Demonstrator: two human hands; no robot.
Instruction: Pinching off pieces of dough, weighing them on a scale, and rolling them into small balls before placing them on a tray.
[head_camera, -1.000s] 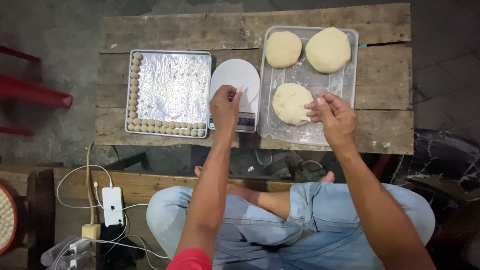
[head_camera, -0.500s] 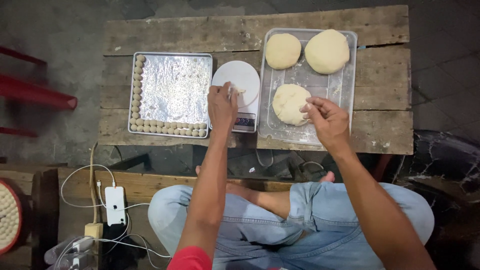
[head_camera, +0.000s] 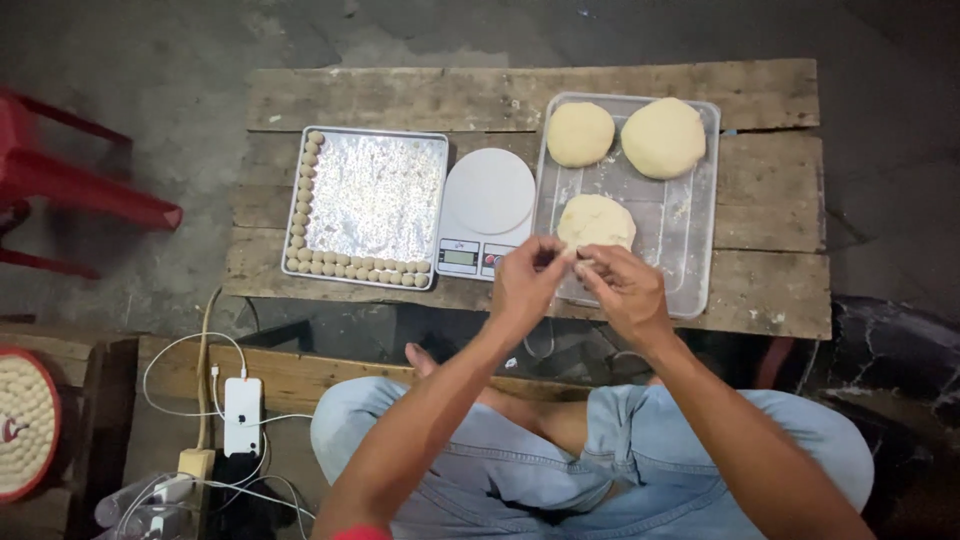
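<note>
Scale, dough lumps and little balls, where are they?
scale (head_camera: 489, 190), head view, middle of its round white plate
dough lump (head_camera: 663, 137), head view, top of the biggest one
little balls (head_camera: 360, 264), head view, tray's front row

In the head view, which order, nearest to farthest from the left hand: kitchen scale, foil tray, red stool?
From the left hand:
1. Kitchen scale, white, just above and left of the hand.
2. Foil tray, edged with small dough balls, farther left on the wooden table.
3. Red stool, at the far left, off the table.
</note>
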